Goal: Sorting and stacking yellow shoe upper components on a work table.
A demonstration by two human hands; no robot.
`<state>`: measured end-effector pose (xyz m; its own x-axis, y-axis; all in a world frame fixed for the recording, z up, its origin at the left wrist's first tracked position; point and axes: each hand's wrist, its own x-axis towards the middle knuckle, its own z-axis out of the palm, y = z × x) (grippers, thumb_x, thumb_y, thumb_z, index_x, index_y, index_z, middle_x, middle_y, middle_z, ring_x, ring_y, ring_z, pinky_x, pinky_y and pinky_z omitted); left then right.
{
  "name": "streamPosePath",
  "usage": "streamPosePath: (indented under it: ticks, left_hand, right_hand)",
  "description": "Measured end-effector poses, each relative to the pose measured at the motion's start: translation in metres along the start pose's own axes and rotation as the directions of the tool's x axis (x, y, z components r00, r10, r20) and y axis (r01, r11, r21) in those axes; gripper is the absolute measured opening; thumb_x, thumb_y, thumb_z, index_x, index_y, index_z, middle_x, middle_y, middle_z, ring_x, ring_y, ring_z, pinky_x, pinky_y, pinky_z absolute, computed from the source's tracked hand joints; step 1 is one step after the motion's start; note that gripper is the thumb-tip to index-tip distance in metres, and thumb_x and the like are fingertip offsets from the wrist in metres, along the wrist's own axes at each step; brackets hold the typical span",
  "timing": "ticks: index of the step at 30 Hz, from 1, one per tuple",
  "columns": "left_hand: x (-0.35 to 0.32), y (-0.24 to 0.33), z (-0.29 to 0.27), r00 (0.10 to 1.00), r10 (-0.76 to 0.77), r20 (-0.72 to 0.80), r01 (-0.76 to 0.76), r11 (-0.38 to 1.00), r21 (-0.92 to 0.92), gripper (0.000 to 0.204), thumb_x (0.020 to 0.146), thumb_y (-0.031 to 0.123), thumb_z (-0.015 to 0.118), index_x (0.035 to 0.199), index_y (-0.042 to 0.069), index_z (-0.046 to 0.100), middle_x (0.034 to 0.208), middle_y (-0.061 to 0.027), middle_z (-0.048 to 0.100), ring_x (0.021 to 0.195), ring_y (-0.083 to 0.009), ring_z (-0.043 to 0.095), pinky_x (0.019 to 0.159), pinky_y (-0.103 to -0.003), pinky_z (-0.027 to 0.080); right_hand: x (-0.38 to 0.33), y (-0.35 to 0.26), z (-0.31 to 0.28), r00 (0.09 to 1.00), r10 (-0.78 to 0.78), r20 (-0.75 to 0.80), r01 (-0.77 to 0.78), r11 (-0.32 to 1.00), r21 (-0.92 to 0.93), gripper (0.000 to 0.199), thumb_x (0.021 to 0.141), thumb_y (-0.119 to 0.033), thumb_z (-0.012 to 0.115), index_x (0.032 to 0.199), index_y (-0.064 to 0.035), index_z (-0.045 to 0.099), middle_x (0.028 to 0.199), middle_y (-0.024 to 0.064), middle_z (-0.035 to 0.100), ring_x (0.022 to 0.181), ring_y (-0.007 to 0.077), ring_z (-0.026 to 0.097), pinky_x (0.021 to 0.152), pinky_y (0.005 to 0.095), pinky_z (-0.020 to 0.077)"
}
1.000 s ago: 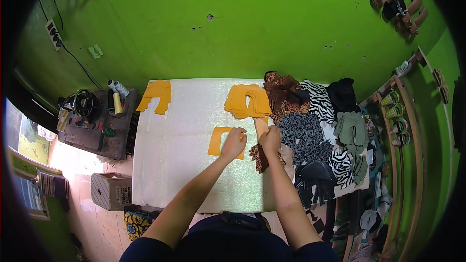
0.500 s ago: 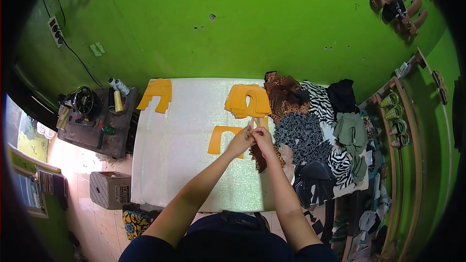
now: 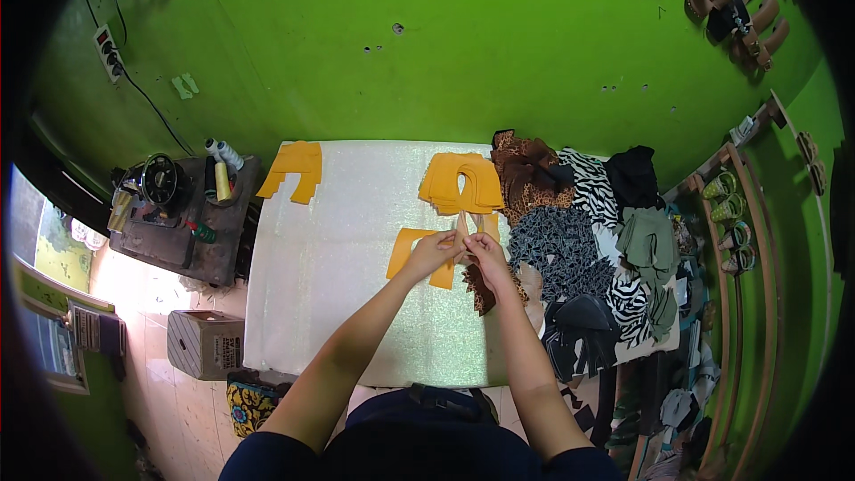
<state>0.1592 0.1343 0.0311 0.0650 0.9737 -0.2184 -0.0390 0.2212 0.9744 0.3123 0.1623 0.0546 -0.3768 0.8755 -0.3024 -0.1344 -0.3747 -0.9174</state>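
Note:
Over the right half of the pale table (image 3: 329, 312), my two hands meet close together. My left hand (image 3: 435, 252) is closed on a small, narrow, pale tan piece (image 3: 460, 226) that points away from me. From the other side, my right hand (image 3: 485, 254) pinches the same piece with its fingertips; its material is too small to tell. Beneath my left hand lies a yellow arch-shaped cutout (image 3: 405, 249), partly covered. Just beyond the hands is a fanned stack of yellow U-shaped cutouts (image 3: 438, 185). A brown leopard-print scrap (image 3: 482, 296) lies by my right wrist.
More yellow cutouts (image 3: 305, 160) lie at the table's far left corner. Zebra, leopard, grey-patterned (image 3: 557, 245), green and black pieces crowd the right side. Left of the table stand a sewing machine (image 3: 160, 180) with thread cones and a cardboard box (image 3: 205, 345). Sandals (image 3: 728, 207) hang at right.
My hands have drawn slightly apart, and the pale tan piece shows more plainly between them. The whole view has shifted a little; the cutouts lie as before.

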Motion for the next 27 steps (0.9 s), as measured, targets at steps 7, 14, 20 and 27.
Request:
streamPosePath:
  ticks: [7, 14, 20, 27]
  left_hand:
    - [-0.003, 0.003, -0.001, 1.000, 0.002, 0.027, -0.002, 1.000, -0.007, 0.058, 0.076, 0.025, 0.066, 0.121, -0.005, 0.044, 0.108, -0.0132, 0.058, 0.088, -0.0172, 0.060, 0.075, -0.025, 0.047]
    - [-0.008, 0.006, -0.016, 0.991, -0.099, -0.095, 0.105, 0.992, 0.064, 0.028, 0.088, 0.015, 0.048, 0.110, -0.004, 0.048, 0.092, -0.0071, 0.060, 0.082, -0.0115, 0.056, 0.074, -0.023, 0.044]
    - [-0.016, 0.014, -0.024, 0.988, -0.070, -0.138, 0.088, 0.987, 0.132, 0.021, 0.087, 0.017, 0.049, 0.098, 0.000, 0.053, 0.085, -0.0074, 0.063, 0.071, -0.0125, 0.059, 0.058, -0.025, 0.045]
    - [-0.023, 0.012, -0.037, 0.999, -0.001, -0.049, 0.023, 0.897, 0.441, 0.029, 0.083, 0.019, 0.055, 0.105, 0.001, 0.052, 0.082, -0.0103, 0.062, 0.068, -0.0132, 0.058, 0.056, -0.027, 0.046]
  right_hand:
    - [0.003, 0.007, -0.001, 0.999, 0.008, 0.039, -0.009, 1.000, 0.008, 0.011, 0.085, -0.017, 0.057, 0.089, -0.0071, 0.055, 0.079, -0.0014, 0.054, 0.074, 0.0066, 0.053, 0.067, 0.0199, 0.0442]
    - [0.012, 0.010, -0.010, 0.975, -0.114, -0.189, 0.105, 0.993, -0.057, 0.014, 0.083, -0.015, 0.058, 0.090, -0.0039, 0.053, 0.073, -0.0004, 0.054, 0.064, 0.0068, 0.052, 0.059, 0.0203, 0.0437]
    - [0.022, 0.012, -0.034, 0.874, -0.233, -0.427, 0.149, 0.964, -0.220, 0.023, 0.082, -0.011, 0.055, 0.102, -0.0014, 0.050, 0.078, 0.0057, 0.058, 0.072, 0.0154, 0.055, 0.067, 0.0255, 0.0441]
    - [0.018, 0.013, -0.004, 0.941, -0.338, -0.021, 0.272, 0.792, -0.546, 0.033, 0.077, -0.021, 0.058, 0.104, -0.0009, 0.057, 0.093, 0.0168, 0.060, 0.090, 0.0291, 0.056, 0.082, 0.0334, 0.0417]
